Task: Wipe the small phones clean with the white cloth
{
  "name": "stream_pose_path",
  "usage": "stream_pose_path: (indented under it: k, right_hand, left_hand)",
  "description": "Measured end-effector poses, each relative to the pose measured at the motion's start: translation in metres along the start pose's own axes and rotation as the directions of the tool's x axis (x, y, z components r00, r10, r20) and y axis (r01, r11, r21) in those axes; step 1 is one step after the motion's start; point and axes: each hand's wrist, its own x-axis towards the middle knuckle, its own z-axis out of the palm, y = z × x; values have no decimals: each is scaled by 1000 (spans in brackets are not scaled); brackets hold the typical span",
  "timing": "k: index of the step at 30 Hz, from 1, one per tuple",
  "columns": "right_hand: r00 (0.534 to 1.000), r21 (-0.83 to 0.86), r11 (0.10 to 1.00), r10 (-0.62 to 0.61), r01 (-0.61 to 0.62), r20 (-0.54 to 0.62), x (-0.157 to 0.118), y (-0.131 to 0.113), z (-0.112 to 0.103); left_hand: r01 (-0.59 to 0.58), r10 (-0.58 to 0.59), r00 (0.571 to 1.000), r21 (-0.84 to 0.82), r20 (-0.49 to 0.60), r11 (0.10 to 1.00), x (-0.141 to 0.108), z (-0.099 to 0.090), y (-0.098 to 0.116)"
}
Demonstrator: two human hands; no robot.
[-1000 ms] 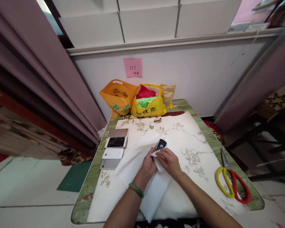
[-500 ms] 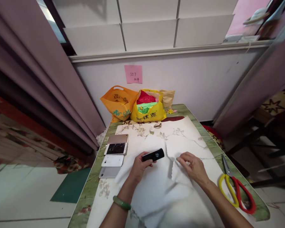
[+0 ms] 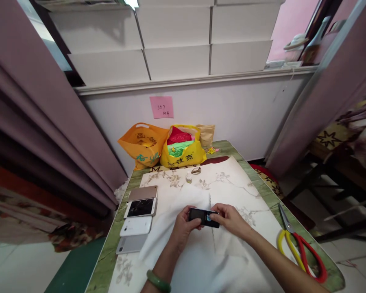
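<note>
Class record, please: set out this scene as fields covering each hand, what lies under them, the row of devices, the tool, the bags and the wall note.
Left hand: holds one end of black phone
Right hand: fingers on the phone's other end
Under hands: white cloth
Row at left: four phones, one screen cracked
Tool at right: scissors, yellow and red handles
Bags: orange bag, yellow bag
Wall: pink note reading "357"

Black phone (image 3: 203,217), white cloth (image 3: 191,262)

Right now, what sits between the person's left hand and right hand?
The head view shows a black mobile phone there, one end in the left hand, the other in the right hand.
</note>
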Motion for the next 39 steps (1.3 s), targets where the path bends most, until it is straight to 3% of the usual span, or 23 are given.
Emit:
stream_pose_path:
  k: [3,5,7,11,16,20,23,27,30,34,39]
  right_hand:
    - [992,113,994,19,-5,-127,30,7,-31]
    - [948,110,993,4,33,-318,57,11,-66]
    - [873,59,998,2,31,-488,85,16,-105]
    - [816,13,999,49,-51,-575,131,36,-162]
    - [802,-137,971,80,-197,-592,164,71,-183]
    - [782,-342,899,1,-275,-624,179,85,-194]
    - [814,-518,814,-101,-262,-571,184,86,-205]
    - [907,-708,695,-207,-127,-366,186,82,-212]
    - [951,-784,620,-227,-27,-212,186,82,-209]
    - [977,-827,559,-200,54,-72,187,86,-198]
    - [986,-842,529,-163,107,23,184,89,-195]
  left_hand:
    - [-108,136,980,190,-143,976,4,0,-12]
    - [-171,285,937,444,-203,880,2,-4,-27]
    - [-218,393,907,632,-149,744,-2,-10,-45]
    - [-298,476,879,811,28,503,-9,-21,-73]
    - [-265,489,872,867,28,422,-3,-24,-80]
    - [-260,491,871,879,34,400,-1,-26,-80]
    - [-258,482,875,887,46,383,-1,-27,-82]
    - [-259,467,882,892,63,370,0,-28,-83]
    - [-255,458,887,894,65,368,0,-28,-83]
    - [-251,455,889,889,54,384,-1,-27,-83]
    - [-264,453,891,852,35,452,-4,-24,-80]
